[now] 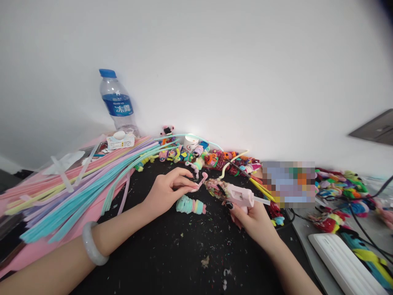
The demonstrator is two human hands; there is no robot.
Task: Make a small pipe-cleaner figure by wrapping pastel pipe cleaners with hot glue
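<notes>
My left hand [168,189] pinches a short pink pipe cleaner [201,180], bent with a small curl at its top. In my right hand [248,221] is a pale pink hot glue gun [241,195], its nozzle end crusted with fuzzy debris and pointing left towards the pink piece. A clear glue stick [262,200] sticks out of the gun's back. Just below the left fingertips lies a coiled pipe-cleaner body [190,205] in mint, yellow and pink, on the black work surface [184,254]. The gun's tip and the pink piece appear slightly apart.
Long pastel pipe cleaners [92,176] fan out at the left. Behind them stands a water bottle [116,102]. Small finished pipe-cleaner figures [215,157] and a white paper cup [190,142] line the wall. At the right are a white power strip [340,262] and black cables [357,225].
</notes>
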